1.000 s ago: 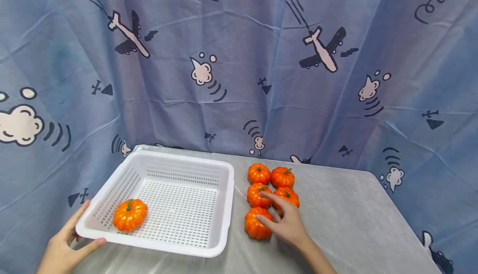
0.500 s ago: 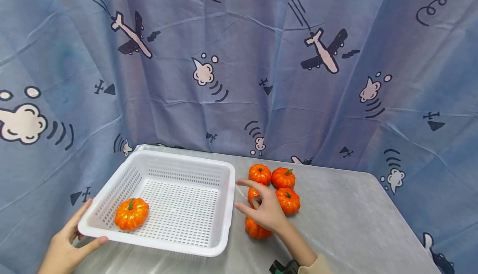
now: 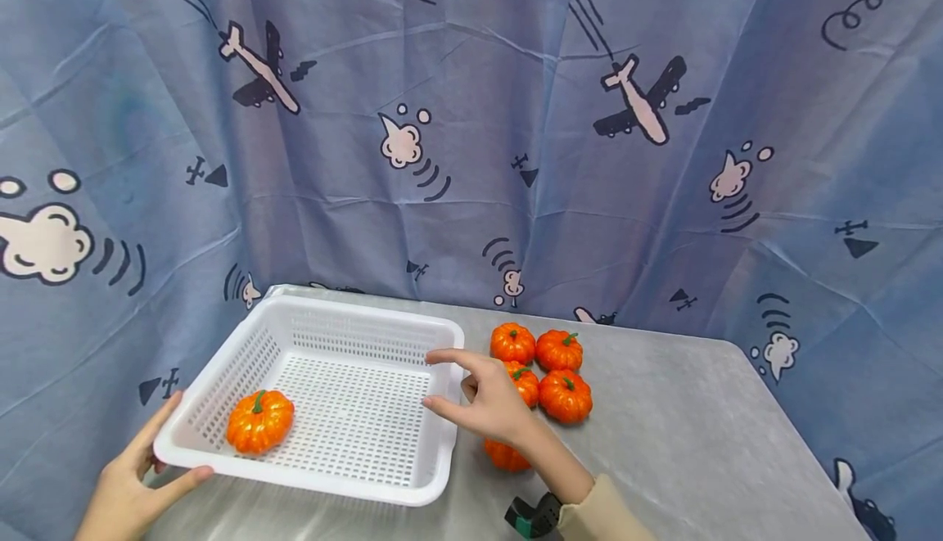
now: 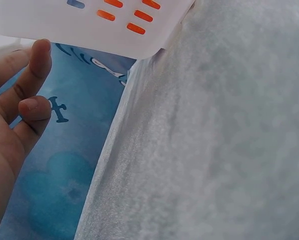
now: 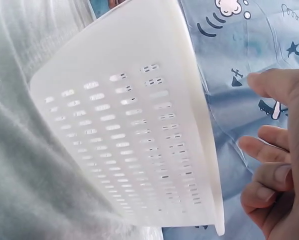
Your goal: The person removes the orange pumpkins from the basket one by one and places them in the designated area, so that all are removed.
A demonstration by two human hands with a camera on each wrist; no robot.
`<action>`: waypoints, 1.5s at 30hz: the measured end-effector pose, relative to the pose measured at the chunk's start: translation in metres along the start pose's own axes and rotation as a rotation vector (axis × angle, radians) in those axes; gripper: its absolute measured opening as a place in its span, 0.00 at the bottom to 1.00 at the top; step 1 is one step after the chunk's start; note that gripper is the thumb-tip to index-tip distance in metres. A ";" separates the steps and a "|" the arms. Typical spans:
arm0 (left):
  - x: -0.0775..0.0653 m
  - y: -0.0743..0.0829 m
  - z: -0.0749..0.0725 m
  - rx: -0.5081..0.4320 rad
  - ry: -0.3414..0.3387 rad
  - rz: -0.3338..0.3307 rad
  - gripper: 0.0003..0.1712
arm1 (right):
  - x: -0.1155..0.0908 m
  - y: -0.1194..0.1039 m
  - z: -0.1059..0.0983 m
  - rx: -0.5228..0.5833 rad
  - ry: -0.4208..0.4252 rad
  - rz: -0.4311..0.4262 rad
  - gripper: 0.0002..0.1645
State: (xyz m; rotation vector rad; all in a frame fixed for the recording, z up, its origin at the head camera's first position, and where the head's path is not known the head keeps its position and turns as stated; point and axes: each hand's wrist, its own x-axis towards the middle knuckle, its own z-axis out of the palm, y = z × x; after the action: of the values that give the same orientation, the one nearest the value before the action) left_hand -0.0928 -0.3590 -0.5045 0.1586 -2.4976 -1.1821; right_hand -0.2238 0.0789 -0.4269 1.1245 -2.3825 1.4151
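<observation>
A white plastic basket (image 3: 346,488) with slotted walls and floor holds one small orange pumpkin (image 3: 259,423) with a green stem. My left hand (image 3: 128,475) grips its near left corner, thumb along the front rim and fingers by the left side. Curled fingers (image 4: 37,65) show under the rim in the left wrist view. Over the basket's right edge is my right hand (image 3: 482,398), thumb and forefinger spread apart with nothing between them. In the right wrist view its other fingers (image 5: 267,192) bend loosely beside the basket wall.
Right of the basket, several more pumpkins (image 3: 565,396) stand close together; the right hand and forearm partly cover two of them. They rest on a grey-covered table (image 3: 685,426). A blue curtain (image 3: 471,156) printed with planes hangs behind and at the sides.
My right hand has moved left from above the pumpkins to the basket's right edge, still holding nothing. My left hand stays at the basket's corner.
</observation>
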 end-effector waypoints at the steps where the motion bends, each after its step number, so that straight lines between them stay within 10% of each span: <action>1: 0.000 0.000 0.000 -0.001 0.002 0.004 0.64 | 0.002 -0.001 0.001 -0.004 -0.008 -0.007 0.29; 27: 0.000 0.000 0.001 -0.012 0.021 0.040 0.63 | 0.064 -0.030 0.020 -0.230 -0.172 -0.187 0.28; 45: 0.000 -0.001 0.000 0.003 0.022 0.038 0.64 | 0.104 -0.044 0.048 -0.272 -0.270 -0.153 0.28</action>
State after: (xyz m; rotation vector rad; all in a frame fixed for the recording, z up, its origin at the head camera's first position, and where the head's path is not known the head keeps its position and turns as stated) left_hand -0.0930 -0.3593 -0.5052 0.1239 -2.4722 -1.1555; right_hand -0.2571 -0.0260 -0.3735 1.4597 -2.5001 0.9075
